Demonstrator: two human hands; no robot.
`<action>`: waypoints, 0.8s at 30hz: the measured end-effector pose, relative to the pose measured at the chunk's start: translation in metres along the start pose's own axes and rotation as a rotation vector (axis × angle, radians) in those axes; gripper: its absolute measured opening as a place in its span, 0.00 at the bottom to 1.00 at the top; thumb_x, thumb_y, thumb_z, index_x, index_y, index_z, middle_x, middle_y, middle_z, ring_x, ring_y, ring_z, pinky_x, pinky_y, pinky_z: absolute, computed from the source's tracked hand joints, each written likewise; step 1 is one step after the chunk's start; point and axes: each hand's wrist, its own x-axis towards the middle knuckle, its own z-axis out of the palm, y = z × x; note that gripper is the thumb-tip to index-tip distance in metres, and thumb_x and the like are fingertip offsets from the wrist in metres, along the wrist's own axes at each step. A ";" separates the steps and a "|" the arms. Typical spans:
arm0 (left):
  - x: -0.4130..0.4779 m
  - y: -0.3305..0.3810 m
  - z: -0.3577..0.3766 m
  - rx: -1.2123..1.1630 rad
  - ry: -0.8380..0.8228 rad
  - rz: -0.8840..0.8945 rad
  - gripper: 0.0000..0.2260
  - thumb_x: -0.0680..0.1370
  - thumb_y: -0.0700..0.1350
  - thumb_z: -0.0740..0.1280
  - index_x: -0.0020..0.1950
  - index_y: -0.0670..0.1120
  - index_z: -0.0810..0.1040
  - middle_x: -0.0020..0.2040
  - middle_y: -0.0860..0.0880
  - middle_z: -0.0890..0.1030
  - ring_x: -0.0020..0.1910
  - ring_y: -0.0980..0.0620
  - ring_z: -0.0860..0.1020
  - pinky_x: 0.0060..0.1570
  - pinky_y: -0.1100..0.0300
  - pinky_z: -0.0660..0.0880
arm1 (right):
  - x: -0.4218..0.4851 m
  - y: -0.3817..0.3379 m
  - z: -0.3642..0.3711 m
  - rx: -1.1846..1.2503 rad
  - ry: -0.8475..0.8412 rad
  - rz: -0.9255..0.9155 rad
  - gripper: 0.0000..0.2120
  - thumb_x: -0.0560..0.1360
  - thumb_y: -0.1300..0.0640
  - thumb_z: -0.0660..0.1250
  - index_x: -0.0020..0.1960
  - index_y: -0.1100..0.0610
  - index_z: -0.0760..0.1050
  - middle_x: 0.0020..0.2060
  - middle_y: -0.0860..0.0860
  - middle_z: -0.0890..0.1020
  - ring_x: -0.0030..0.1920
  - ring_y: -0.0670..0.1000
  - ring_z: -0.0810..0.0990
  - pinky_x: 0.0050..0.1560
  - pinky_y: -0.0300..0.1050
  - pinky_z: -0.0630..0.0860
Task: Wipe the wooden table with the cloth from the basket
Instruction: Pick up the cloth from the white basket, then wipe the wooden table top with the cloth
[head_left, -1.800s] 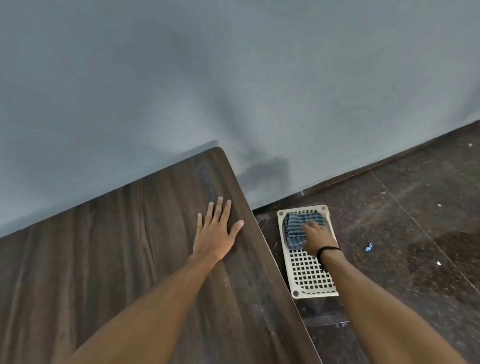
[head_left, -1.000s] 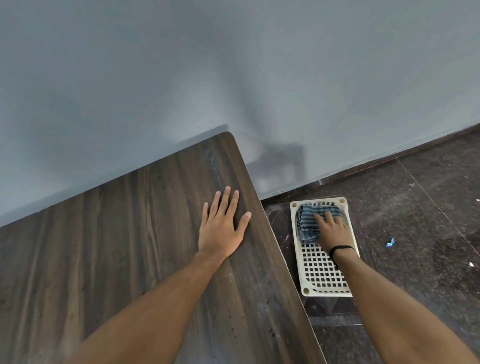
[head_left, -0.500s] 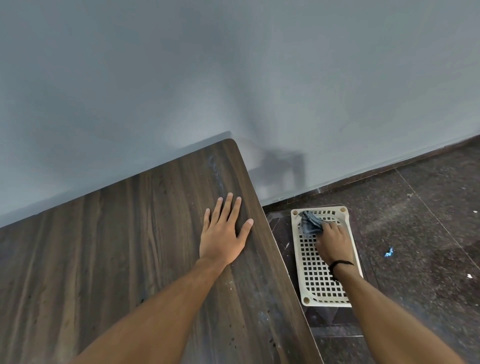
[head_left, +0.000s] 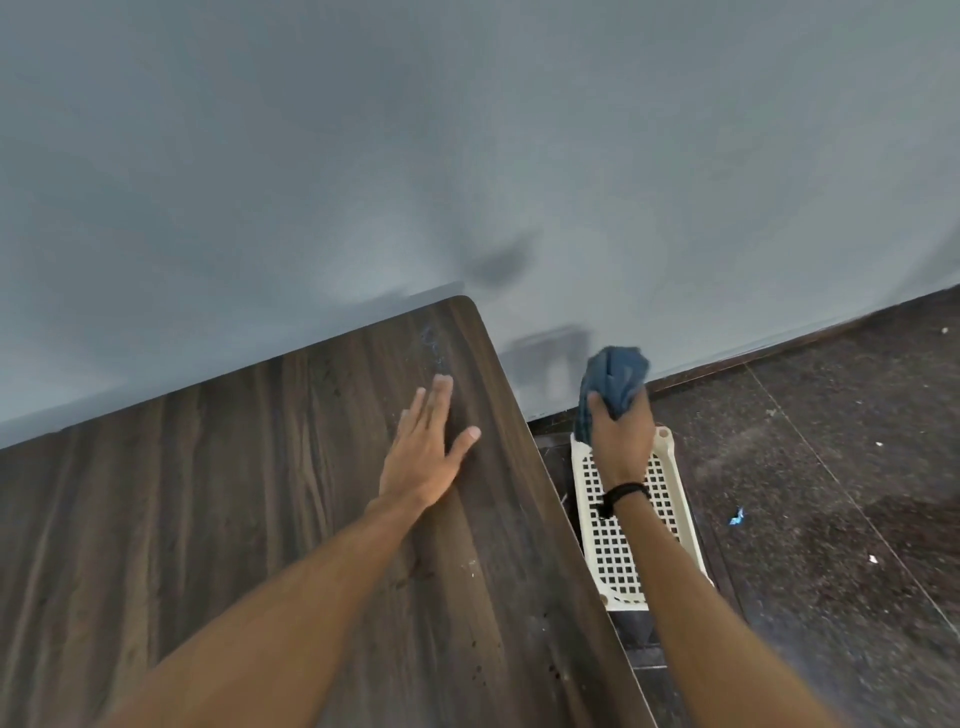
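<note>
The cloth (head_left: 615, 382) is a blue bunch held above the far end of the basket (head_left: 675, 512), off the right edge of the wooden table (head_left: 234, 519); its crumpled mass sticks up and away from the fist toward the wall (head_left: 467, 130), and a narrower tail hangs down on the side nearer the table, so its long axis runs roughly upright. The right hand (head_left: 621, 441) is closed around the cloth's lower part, thumb on the table side and fingers wrapped over the far side, back of the hand facing the camera, with a black band (head_left: 621, 496) on the wrist and the forearm reaching in from the lower right over the basket. The left hand (head_left: 423, 457) lies flat and open on the table near its right edge, palm down, fingers together and pointing toward the table's far corner, thumb spread toward the edge, holding nothing. The basket is a cream plastic tray with a gridded bottom, sitting on the dark floor (head_left: 831, 493) just beside the table, its long axis running alongside the table's edge; the part of its bottom that shows holds nothing, and its far end is hidden behind the hand. A small blue scrap (head_left: 736, 517) lies on the floor beyond the basket, away from the table.
</note>
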 end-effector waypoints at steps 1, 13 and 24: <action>0.004 -0.008 -0.009 -0.026 0.050 -0.028 0.37 0.81 0.67 0.52 0.80 0.58 0.33 0.81 0.57 0.37 0.80 0.53 0.40 0.77 0.49 0.42 | -0.008 -0.011 0.012 -0.138 -0.017 -0.116 0.09 0.79 0.59 0.69 0.53 0.48 0.70 0.45 0.45 0.80 0.47 0.53 0.81 0.44 0.51 0.81; 0.023 -0.136 -0.071 0.072 -0.053 -0.157 0.35 0.81 0.68 0.50 0.80 0.59 0.33 0.79 0.56 0.32 0.78 0.51 0.32 0.77 0.43 0.38 | -0.083 0.008 0.127 -1.163 -0.366 -0.391 0.30 0.82 0.44 0.54 0.82 0.46 0.50 0.82 0.52 0.49 0.81 0.55 0.50 0.73 0.60 0.56; 0.016 -0.137 -0.036 0.206 0.019 -0.127 0.31 0.80 0.68 0.36 0.82 0.59 0.43 0.82 0.55 0.41 0.80 0.50 0.37 0.78 0.43 0.38 | -0.030 0.008 0.158 -1.187 -0.396 -0.410 0.27 0.82 0.36 0.40 0.81 0.35 0.45 0.82 0.44 0.43 0.81 0.49 0.45 0.75 0.58 0.45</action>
